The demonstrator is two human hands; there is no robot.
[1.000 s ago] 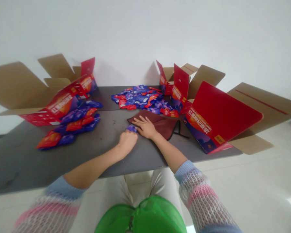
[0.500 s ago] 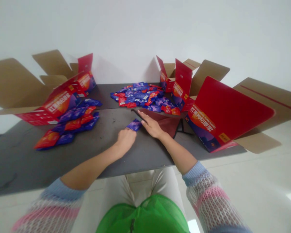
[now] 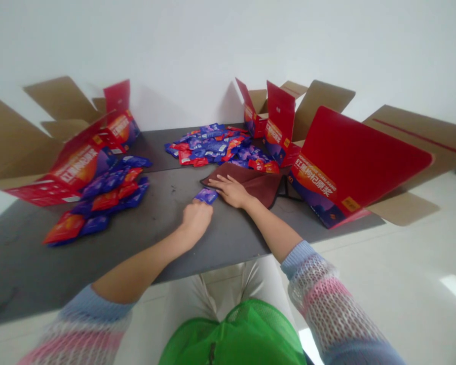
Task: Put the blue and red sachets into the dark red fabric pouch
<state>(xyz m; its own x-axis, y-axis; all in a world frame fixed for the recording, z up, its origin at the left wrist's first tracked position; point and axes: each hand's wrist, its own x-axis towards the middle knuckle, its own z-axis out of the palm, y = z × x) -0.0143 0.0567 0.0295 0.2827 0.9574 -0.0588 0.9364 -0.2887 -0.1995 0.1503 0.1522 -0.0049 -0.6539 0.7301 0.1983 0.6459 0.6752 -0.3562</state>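
My left hand is closed on a purple sachet, which sticks out past the fingers just above the table. Flat on a dark brown cloth piece with black edging lies my right hand, its fingers stretched out toward the left. The sachet's far end is close to the right fingertips; whether they touch it I cannot tell. Beyond the cloth spreads a loose heap of blue and red sachets. Overlapping rows of sachets lie to the left of my left hand.
Open red cartons line both sides: a large one at the right, others behind it, and more at the left. Their flaps stick out widely. The grey table's front edge runs before my legs. A white wall rises behind.
My right hand has pressed down the raised near edge of the brown cloth and now lies flat on it. My left hand still holds the sachet. The camera view has shifted slightly.
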